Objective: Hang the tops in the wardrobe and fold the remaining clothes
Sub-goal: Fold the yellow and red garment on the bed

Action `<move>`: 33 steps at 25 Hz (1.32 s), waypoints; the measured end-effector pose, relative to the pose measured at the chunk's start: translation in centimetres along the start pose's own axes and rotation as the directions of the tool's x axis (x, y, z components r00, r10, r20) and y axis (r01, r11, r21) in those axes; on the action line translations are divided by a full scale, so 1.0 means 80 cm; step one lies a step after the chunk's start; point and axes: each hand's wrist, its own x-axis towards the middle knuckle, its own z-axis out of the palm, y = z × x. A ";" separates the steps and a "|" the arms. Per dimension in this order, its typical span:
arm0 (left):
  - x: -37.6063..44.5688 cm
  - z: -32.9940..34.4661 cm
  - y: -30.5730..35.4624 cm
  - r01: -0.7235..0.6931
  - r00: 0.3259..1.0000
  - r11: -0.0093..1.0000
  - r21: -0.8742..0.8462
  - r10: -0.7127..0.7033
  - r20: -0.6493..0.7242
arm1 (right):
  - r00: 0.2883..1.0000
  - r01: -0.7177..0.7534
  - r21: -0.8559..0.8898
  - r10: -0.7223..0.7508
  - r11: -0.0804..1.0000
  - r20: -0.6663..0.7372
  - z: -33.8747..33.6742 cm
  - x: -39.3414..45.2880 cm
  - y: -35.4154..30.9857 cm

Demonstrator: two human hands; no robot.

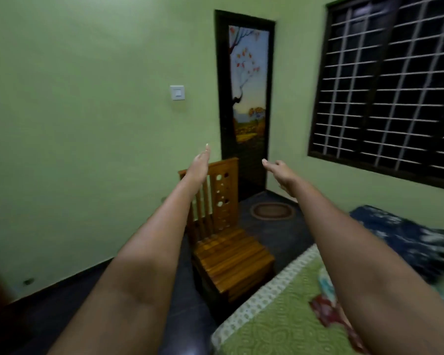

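Out ahead of the person, both bare forearms stretch forward into the room, held apart from each other. Left hand (200, 163) is seen edge-on with straight fingers together, holding nothing, in front of the pale green wall (87, 124). Right hand (280, 169) is also empty, palm down, fingers extended and relaxed, in front of the dark-framed door (246, 98), whose tall panel bears a painted tree with orange leaves.

Below the left hand stands a wooden chair (226, 252), varnished brown, with a slatted seat, vertical back slats and a row of round holes cut through the backrest. Its seat is bare. A white square light switch (177, 92) sits flat on the wall. An oval braided mat (272, 210) lies on the dark tiled floor before the door.

At lower right, the bed (267, 316) carries a green textured cover with a white patterned border and a reddish floral patch. Further back on it lies a crumpled dark blue cloth (400, 234) with pale markings, blurred; whether it is a garment cannot be told. A large window (385, 93) with a white metal grille in a dark frame fills the upper right.
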 end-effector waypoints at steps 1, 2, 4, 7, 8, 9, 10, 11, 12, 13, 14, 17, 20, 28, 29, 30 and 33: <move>0.032 0.032 0.005 -0.011 0.998 1.000 -0.019 0.013 0.061 | 0.997 -0.029 -0.008 0.028 1.000 -0.077 -0.033 0.013 0.010; 0.060 0.063 0.013 -0.012 0.993 0.999 -0.032 0.016 0.117 | 0.988 -0.044 -0.008 0.043 0.999 -0.149 -0.067 0.026 0.021; 0.115 0.122 0.026 -0.021 0.973 0.997 -0.069 0.036 0.227 | 0.952 -0.072 -0.002 0.068 0.997 -0.298 -0.131 0.040 0.035; 0.186 0.213 0.050 -0.070 0.924 0.992 -0.110 0.106 0.367 | 0.862 -0.111 0.033 0.113 0.993 -0.494 -0.216 0.049 0.052; 0.203 0.241 0.061 -0.086 0.904 0.989 -0.121 0.128 0.408 | 0.829 -0.116 0.029 0.113 0.993 -0.548 -0.239 0.050 0.055; 0.218 0.264 0.071 -0.098 0.878 0.985 -0.141 0.152 0.453 | 0.796 -0.128 0.031 0.121 0.991 -0.593 -0.257 0.051 0.055; 0.234 0.289 0.082 -0.113 0.844 0.980 -0.165 0.183 0.504 | 0.760 -0.134 0.033 0.125 0.990 -0.638 -0.273 0.053 0.056; 0.244 0.309 0.092 -0.127 0.809 0.975 -0.181 0.208 0.550 | 0.727 -0.144 0.041 0.134 0.989 -0.674 -0.285 0.054 0.056; 0.254 0.329 0.098 -0.133 0.779 0.974 -0.185 0.219 0.588 | 0.694 -0.149 0.049 0.140 0.988 -0.706 -0.295 0.053 0.058; 0.263 0.350 0.099 -0.137 0.750 0.972 -0.190 0.227 0.621 | 0.666 -0.165 0.060 0.156 0.984 -0.729 -0.301 0.052 0.064; 0.271 0.369 0.097 -0.133 0.723 0.974 -0.186 0.224 0.654 | 0.646 -0.189 0.076 0.182 0.979 -0.741 -0.308 0.054 0.074; 0.292 0.435 0.054 -0.088 0.679 0.986 -0.140 0.162 0.716 | 0.591 -0.304 0.128 0.292 0.944 -0.751 -0.314 0.059 0.126; 0.298 0.502 -0.016 -0.069 0.671 0.997 -0.018 0.060 0.739 | 0.550 -0.420 0.198 0.422 0.886 -0.721 -0.314 0.067 0.200; 0.252 0.663 -0.291 -0.192 0.489 0.910 0.368 -0.236 0.840 | 0.394 -0.731 0.296 0.734 0.615 -0.554 -0.302 0.105 0.508; 0.243 0.679 -0.331 -0.201 0.457 0.886 0.418 -0.292 0.840 | 0.377 -0.772 0.270 0.757 0.575 -0.533 -0.294 0.108 0.551; 0.233 0.699 -0.374 -0.216 0.431 0.858 0.466 -0.345 0.834 | 0.367 -0.806 0.248 0.782 0.537 -0.503 -0.290 0.113 0.600; 0.204 0.747 -0.476 -0.309 0.360 0.795 0.522 -0.410 0.838 | 0.389 -0.879 0.094 0.819 0.467 -0.422 -0.278 0.127 0.715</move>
